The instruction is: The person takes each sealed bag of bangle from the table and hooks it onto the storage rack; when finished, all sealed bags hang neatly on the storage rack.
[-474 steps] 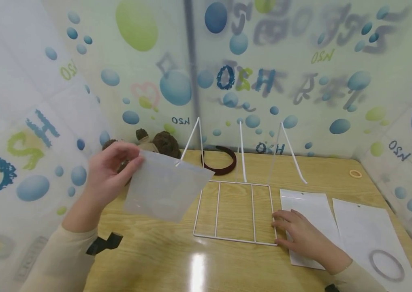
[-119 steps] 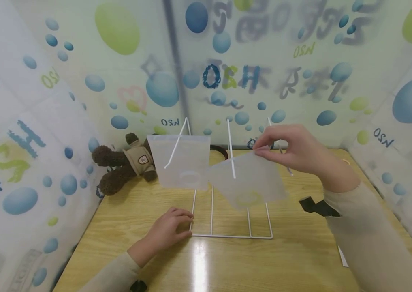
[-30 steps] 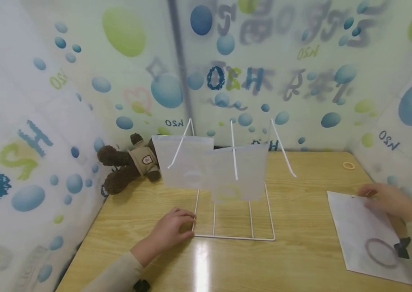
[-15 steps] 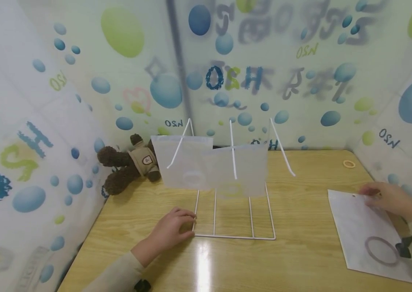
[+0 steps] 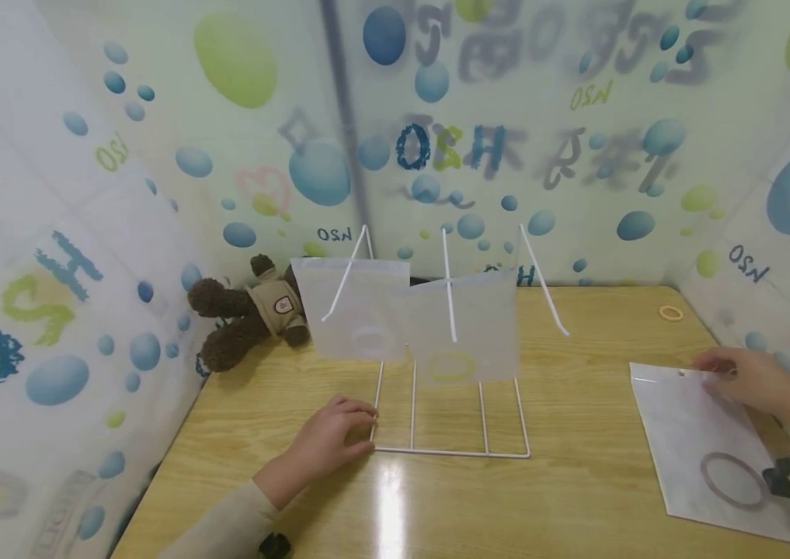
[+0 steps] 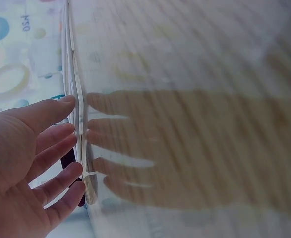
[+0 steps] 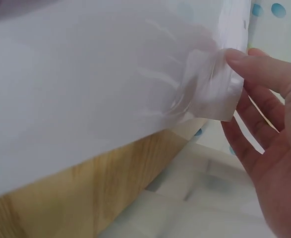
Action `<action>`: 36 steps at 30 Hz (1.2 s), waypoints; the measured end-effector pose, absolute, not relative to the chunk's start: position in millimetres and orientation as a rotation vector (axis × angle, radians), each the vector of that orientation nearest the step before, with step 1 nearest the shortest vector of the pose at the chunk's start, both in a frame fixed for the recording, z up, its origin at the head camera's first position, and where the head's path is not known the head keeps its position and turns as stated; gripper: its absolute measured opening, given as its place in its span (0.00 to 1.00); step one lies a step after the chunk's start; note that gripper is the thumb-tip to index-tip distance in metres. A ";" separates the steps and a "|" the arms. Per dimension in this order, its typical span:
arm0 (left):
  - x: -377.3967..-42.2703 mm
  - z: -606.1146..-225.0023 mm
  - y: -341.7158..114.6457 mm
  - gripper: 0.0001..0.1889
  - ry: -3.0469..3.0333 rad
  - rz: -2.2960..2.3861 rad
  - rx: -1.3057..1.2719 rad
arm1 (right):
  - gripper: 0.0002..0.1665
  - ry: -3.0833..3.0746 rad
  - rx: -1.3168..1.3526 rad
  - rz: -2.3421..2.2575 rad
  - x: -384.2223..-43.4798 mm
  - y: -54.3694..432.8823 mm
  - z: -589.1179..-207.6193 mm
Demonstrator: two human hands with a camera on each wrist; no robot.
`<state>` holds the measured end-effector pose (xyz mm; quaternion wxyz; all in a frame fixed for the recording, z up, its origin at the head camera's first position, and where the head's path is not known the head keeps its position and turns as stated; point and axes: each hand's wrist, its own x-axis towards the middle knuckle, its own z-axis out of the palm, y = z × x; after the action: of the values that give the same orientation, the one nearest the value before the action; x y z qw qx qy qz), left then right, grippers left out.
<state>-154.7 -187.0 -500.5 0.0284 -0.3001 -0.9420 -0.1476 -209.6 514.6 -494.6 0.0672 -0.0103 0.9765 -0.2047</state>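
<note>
A white wire rack (image 5: 450, 452) stands mid-table with three upward prongs. One translucent zip bag (image 5: 339, 310), a pale ring inside, hangs on its left prong; another bag (image 5: 482, 322), with a yellow ring, hangs on the middle one. The right prong (image 5: 541, 279) bears nothing. My left hand (image 5: 321, 439) touches the base's front left corner; in the left wrist view its fingers (image 6: 61, 181) are extended, tips against the wire. At the right, my right hand (image 5: 751, 384) pinches the top corner of a white bag (image 7: 95, 89) holding a mauve ring (image 5: 704, 481).
A brown teddy bear (image 5: 276, 303) in a beige shirt lies at the back left. A small tan ring (image 5: 670, 313) sits at the back right of the wooden table (image 5: 450, 512). Patterned walls enclose the table behind and at both sides.
Since the earliest frame both bags have been hung on the rack. My right hand has let go of the middle bag and taken hold of the bag at the right. The middle bag swings slightly.
</note>
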 end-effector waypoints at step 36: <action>-154.3 -500.6 -187.0 0.18 -2.904 -0.467 -0.927 | 0.08 3.150 -0.410 -0.722 -189.2 464.0 -435.0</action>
<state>-154.3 -187.0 -500.6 0.0287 -0.3004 -0.9413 -0.1514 -189.2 464.0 -435.0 -0.0579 -0.1257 0.9653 -0.2214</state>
